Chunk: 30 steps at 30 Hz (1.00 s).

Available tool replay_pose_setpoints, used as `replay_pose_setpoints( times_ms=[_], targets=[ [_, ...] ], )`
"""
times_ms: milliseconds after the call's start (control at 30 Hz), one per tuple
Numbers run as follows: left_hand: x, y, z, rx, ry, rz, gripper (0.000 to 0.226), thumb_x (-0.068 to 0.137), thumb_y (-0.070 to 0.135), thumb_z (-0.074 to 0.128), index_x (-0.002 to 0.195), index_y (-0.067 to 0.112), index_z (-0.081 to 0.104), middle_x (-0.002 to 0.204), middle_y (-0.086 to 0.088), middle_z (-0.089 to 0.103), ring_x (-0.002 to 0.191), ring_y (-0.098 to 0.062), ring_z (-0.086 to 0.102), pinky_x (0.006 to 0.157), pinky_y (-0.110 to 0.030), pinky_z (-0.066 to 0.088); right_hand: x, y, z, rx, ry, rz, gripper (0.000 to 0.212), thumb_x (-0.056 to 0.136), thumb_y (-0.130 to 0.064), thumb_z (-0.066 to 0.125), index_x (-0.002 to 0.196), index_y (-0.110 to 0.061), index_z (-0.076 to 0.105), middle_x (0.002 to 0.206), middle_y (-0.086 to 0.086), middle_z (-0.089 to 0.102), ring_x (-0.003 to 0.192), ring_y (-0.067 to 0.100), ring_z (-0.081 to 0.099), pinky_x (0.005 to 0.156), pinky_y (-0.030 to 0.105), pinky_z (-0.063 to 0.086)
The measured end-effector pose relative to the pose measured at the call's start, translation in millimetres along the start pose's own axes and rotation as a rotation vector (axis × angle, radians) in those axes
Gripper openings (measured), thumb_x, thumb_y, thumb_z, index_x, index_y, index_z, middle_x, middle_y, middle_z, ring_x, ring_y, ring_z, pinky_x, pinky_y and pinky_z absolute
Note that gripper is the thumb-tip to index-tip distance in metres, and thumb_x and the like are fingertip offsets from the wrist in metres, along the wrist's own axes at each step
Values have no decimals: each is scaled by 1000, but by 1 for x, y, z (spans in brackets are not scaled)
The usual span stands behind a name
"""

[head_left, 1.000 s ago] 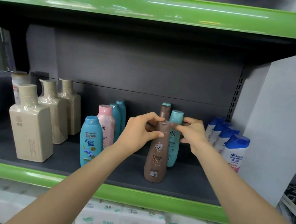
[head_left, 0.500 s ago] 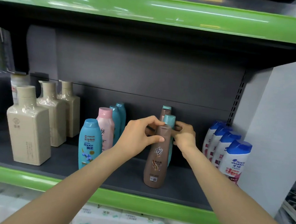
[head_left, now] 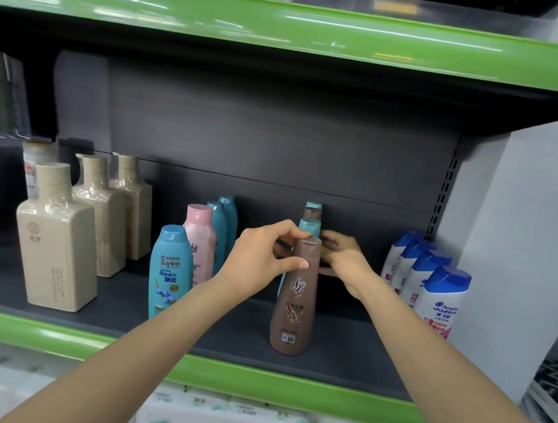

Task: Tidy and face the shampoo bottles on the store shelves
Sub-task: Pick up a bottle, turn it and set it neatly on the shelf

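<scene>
The left hand (head_left: 259,257) pinches the cap end of the brown bottle (head_left: 295,302), thumb and forefinger curled round it; the right hand (head_left: 341,261) reaches behind it, fingers curled at the teal-capped bottle (head_left: 310,225), though the grip itself is hidden. The brown bottle stands upright mid-shelf (head_left: 342,352), label forward. Left of it stand beige bottles (head_left: 57,243) and a blue Rejoice bottle (head_left: 169,272); to its right, white blue-capped bottles (head_left: 442,299).
</scene>
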<state>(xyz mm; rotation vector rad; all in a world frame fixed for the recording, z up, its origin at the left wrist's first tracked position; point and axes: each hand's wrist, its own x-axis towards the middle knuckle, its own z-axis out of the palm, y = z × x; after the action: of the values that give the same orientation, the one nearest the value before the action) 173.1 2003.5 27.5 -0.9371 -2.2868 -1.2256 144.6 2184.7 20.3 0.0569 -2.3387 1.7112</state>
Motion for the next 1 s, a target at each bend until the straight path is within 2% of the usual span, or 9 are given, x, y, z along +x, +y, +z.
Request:
replay_pose_setpoints(
  times_ms=[133,233,367,500,600,700,833,900,1000],
  targets=[
    [-1,-1,0,-14,6,-15,35,74,24,78,106,28,63,96,9,69,82,-4,66,82,-24,53,2,-3,0,-5,10,32,26,91,-22,60,116,-19,63,117,6,64,109,25,60,92,46,52],
    [-3,0,0,-15,10,-18,36,74,24,77,107,27,63,97,9,69,83,-3,66,81,-21,53,4,-9,-3,62,90,-17,30,90,-26,62,120,-20,63,121,5,63,111,24,60,93,46,51],
    [-4,2,0,1,9,-12,36,75,25,76,108,28,62,98,9,68,84,-3,65,81,-21,53,6,-19,-5,67,112,-81,14,89,-19,63,102,-23,68,114,4,65,105,22,62,89,42,54],
    [-4,2,1,-3,10,-5,36,76,25,75,110,27,62,99,10,67,86,-3,64,82,-23,53,8,-20,-4,46,129,-66,11,88,-16,65,94,-24,68,112,6,65,104,25,63,86,45,56],
    [-3,3,0,-1,-11,6,36,77,24,74,111,26,60,102,8,66,87,-2,62,81,-19,52,8,-21,-4,29,132,-57,15,88,-16,64,101,-21,68,115,7,64,106,25,62,87,45,55],
    [1,3,-4,-57,-45,0,32,80,26,72,109,29,59,99,8,65,85,-2,62,78,-15,50,6,-24,-8,29,126,-66,21,90,-21,61,110,-20,66,114,3,64,103,20,62,85,37,55],
    [17,-5,-9,-242,87,-70,12,92,25,57,101,30,61,96,1,69,85,-11,67,78,-22,49,10,-24,-22,32,166,-83,18,94,-20,57,109,-18,64,112,3,65,102,18,63,83,32,52],
    [33,-14,-9,-180,139,-94,14,93,16,54,100,23,63,97,-4,69,85,-14,66,80,-22,48,16,-22,-28,-41,148,-81,18,94,-21,57,110,-19,64,113,3,64,104,18,61,86,33,52],
    [61,-19,-8,-39,48,-96,18,89,14,61,106,16,65,104,-3,68,88,-14,63,80,-14,44,32,-19,-31,-151,124,-74,24,92,-26,59,115,-20,62,116,4,62,109,21,57,92,39,51]
  ],
)
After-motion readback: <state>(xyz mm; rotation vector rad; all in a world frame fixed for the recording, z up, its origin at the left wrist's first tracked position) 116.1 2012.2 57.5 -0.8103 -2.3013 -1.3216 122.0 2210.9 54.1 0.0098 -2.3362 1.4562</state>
